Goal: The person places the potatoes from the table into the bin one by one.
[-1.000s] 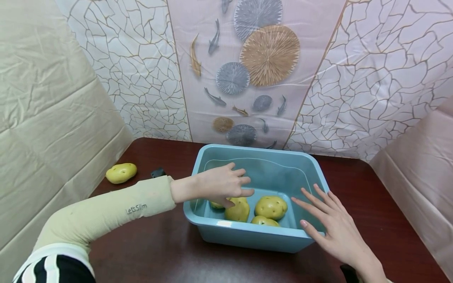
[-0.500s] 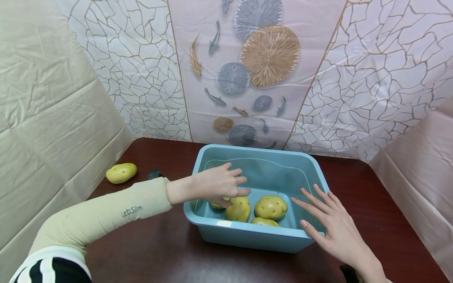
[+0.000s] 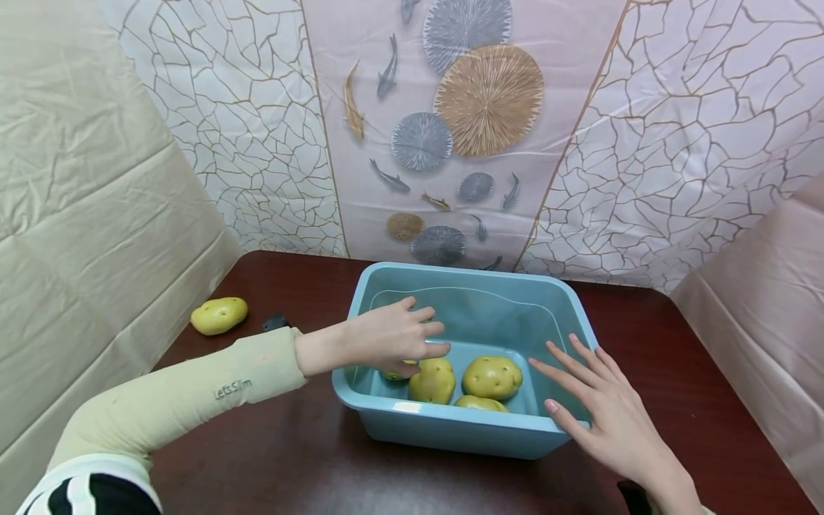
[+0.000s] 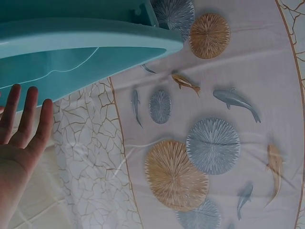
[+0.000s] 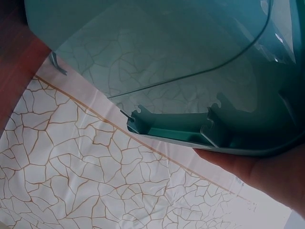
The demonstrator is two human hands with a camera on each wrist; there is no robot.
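Note:
A light blue plastic tub stands on the table with several yellow potatoes on its floor. Over the tub's left half hovers my left hand, fingers spread and holding nothing. Under that hand, one potato shows beside the thumb and another is partly covered. My right hand lies across the tub's right rim, fingers stretched out. In the left wrist view, the left hand's fingers are extended beside the tub. The right wrist view has the right hand against the tub's rim.
One more potato lies on the dark brown table, far left of the tub. A small black object shows behind the left sleeve. Patterned cloth hangs behind the table, with plain cloth at both sides.
My left hand and forearm have drawn slightly left over the tub. The right hand, the tub and the potatoes have stayed in place.

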